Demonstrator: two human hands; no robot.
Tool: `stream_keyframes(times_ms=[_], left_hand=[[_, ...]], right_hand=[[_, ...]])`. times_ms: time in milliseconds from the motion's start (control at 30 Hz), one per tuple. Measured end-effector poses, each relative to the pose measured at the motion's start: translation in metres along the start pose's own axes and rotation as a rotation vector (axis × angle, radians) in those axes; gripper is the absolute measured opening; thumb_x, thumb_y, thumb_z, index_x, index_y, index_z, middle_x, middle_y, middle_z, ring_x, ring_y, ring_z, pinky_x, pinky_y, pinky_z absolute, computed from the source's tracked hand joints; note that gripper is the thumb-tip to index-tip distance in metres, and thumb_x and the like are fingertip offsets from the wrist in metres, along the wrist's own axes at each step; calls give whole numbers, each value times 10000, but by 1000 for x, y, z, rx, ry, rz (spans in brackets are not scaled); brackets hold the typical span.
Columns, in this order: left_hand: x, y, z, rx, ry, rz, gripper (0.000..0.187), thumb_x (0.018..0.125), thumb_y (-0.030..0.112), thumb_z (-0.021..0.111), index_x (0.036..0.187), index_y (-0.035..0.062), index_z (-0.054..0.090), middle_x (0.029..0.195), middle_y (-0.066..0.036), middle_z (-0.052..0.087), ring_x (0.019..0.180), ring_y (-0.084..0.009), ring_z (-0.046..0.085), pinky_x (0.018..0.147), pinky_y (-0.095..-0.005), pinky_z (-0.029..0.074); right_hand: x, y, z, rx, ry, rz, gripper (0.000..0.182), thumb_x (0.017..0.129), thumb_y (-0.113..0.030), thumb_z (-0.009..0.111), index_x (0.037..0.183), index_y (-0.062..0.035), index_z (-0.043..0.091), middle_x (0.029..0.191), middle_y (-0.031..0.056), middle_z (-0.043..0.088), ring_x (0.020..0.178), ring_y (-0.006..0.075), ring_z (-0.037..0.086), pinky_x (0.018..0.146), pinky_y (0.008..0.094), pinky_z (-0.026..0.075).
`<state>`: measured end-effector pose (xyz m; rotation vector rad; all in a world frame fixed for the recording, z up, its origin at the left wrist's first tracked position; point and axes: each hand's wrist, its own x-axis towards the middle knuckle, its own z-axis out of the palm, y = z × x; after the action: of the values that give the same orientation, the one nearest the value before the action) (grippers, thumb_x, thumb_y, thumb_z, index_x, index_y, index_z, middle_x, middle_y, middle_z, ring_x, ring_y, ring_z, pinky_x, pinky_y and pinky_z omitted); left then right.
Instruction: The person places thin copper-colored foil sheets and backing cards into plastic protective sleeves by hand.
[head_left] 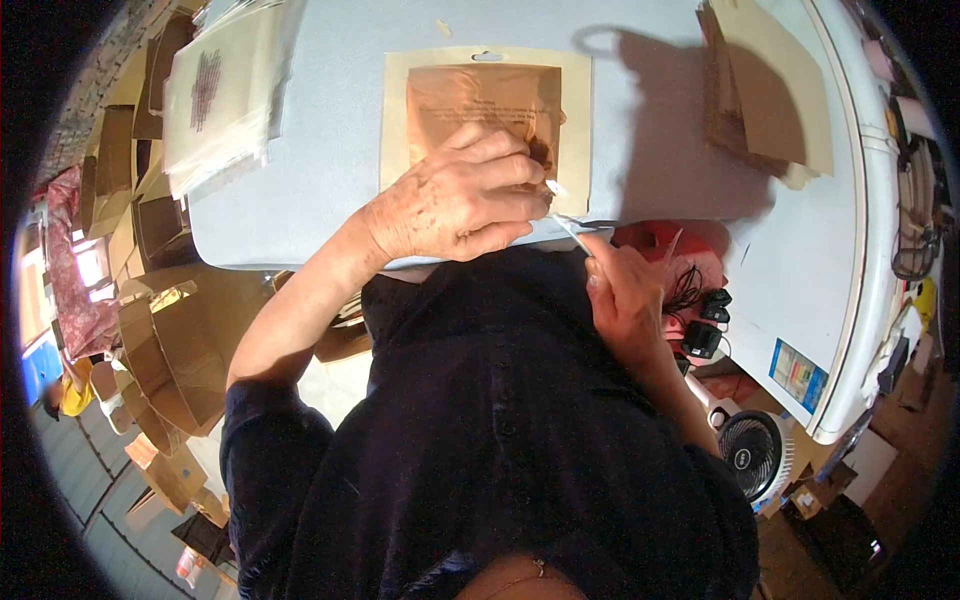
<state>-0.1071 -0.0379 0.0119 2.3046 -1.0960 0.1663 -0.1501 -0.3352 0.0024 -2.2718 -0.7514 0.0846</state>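
A tan backing card with a hang hole at its top lies on the pale blue covered table. On it is a shiny copper-brown packet with small dark print. My left hand rests across the lower part of both, fingers bent and close together. A small white bit shows at its fingertips; what they pinch is hidden. At the table's front edge my right hand is closed on a thin white strip, whose far end reaches the card's lower edge.
Clear plastic sleeves are stacked at the left. Tan cards lie in a pile at the right, partly in shadow. Cardboard boxes stand on the left. A fan and black plugs with cables are at the lower right.
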Motion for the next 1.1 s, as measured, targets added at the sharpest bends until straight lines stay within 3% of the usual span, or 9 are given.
stream_keyframes(times_ms=[100,400,600,900,1000,1100], left_hand=[[4,2,0,43,79,31,215,919,310,765,1050,140,767,1135,-13,670,1174,-224,622,1015,-425,468],[2,0,3,40,81,20,195,938,313,756,1045,154,793,1142,-1,685,1183,-223,623,1023,-419,474],[4,1,2,30,93,25,218,902,309,797,1051,150,796,1142,-2,689,1184,-220,627,1011,-412,486],[4,-3,1,-16,82,9,213,906,279,810,1056,129,795,1152,-24,680,1180,-229,624,998,-422,484],[7,3,-5,-71,54,-42,197,904,257,815,1047,125,788,1154,-27,675,1161,-237,624,991,-419,473],[9,8,-7,-93,52,-92,195,884,240,838,1028,121,783,1152,-29,665,1153,-246,617,997,-422,458]], right_hand=[[0,6,5,65,8,8,356,977,-24,630,1329,-49,675,952,193,712,860,391,703,769,497,554],[4,3,11,88,71,22,308,1001,-49,628,1303,-35,684,981,206,737,872,405,729,789,492,575],[6,-5,13,160,63,227,213,1031,-76,625,1238,-35,657,907,202,727,801,408,733,713,492,560],[12,-9,11,177,130,262,150,1038,-75,630,1184,-44,615,826,178,697,708,361,712,644,442,536],[12,-11,11,193,150,293,81,1047,-72,619,1117,-45,589,820,163,699,691,311,706,642,417,542],[12,-7,13,402,159,307,33,1080,-75,569,1072,-43,565,835,139,723,680,246,689,655,385,551]])
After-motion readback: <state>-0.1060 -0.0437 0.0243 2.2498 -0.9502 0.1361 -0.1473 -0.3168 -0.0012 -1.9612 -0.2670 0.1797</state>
